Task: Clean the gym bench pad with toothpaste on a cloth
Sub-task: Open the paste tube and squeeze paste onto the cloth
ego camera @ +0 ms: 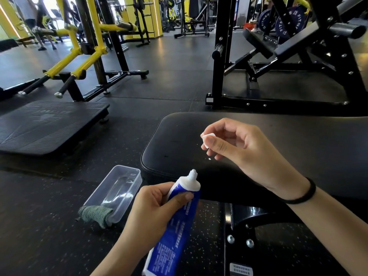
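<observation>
Gripped toothpaste tube (pixel 173 236) in left hand (pixel 153 208), nozzle up toward bench pad (pixel 298 136); pinched cap (pixel 206 139) in right hand (pixel 239 146) (cloth (pixel 95 215) leftward, nearer the left).

The toothpaste tube (pixel 177 230) leaves the bottom edge, its print unreadable.

The toothpaste tube (pixel 175 222) is coloured blue and white, the cap (pixel 205 138) white, the bench pad (pixel 179 140) black, the cloth (pixel 95 213) green, the floor (pixel 49 226) yellow-speckled.
</observation>
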Available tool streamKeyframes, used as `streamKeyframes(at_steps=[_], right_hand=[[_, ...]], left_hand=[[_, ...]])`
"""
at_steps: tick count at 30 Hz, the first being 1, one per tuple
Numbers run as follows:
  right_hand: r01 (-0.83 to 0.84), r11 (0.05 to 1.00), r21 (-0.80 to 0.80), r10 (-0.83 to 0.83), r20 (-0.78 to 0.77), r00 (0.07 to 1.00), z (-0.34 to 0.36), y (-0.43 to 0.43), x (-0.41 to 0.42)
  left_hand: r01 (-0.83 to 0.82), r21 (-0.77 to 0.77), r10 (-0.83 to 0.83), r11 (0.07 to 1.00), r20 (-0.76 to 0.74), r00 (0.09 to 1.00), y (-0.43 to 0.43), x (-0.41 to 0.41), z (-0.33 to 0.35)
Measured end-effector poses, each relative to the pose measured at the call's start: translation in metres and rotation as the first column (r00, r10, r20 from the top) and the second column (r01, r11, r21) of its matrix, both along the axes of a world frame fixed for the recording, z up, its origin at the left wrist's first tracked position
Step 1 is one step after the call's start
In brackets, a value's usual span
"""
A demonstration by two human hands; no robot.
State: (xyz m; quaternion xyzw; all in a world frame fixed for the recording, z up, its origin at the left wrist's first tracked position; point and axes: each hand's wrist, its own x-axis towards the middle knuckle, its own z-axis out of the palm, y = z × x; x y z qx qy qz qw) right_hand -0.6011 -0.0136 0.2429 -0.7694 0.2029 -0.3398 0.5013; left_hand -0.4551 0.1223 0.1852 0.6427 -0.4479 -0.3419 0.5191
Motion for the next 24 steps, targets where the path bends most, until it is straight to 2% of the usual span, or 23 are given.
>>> streamKeyframes(at_steps=[2,4,7,10,15,24], right_hand=[[0.003,1.0,-0.001,-0.003,0.0,1.0,0.0,0.001,0.0],[0.005,1.0,0.0,-0.005,0.002,1.0,0.0,0.001,-0.001],[0.006,1.0,0.002,-0.006,0.003,1.0,0.0,0.0,-0.001],[0.008,1.0,0.0,-0.008,0.004,1.0,0.0,0.0,-0.001],[0.014,1.0,-0.005,-0.014,-0.002,1.0,0.0,0.001,-0.001],[0.015,1.0,0.001,-0.015,-0.005,1.0,0.001,0.002,-0.002]], left_hand=[[-0.003,-0.039,0.011,0.999,0.204,0.979,0.001,0.002,0.001],[-0.014,-0.056,0.035,0.998,0.393,0.919,0.004,0.007,-0.001],[0.005,-0.014,0.003,1.0,0.51,0.86,0.011,0.014,-0.004],[0.016,0.043,-0.036,0.999,0.515,0.856,0.014,0.016,-0.007],[-0.041,0.04,0.016,0.998,0.484,0.875,0.015,0.014,-0.007],[-0.062,0.095,0.006,0.994,0.5,0.866,0.015,0.014,-0.005]])
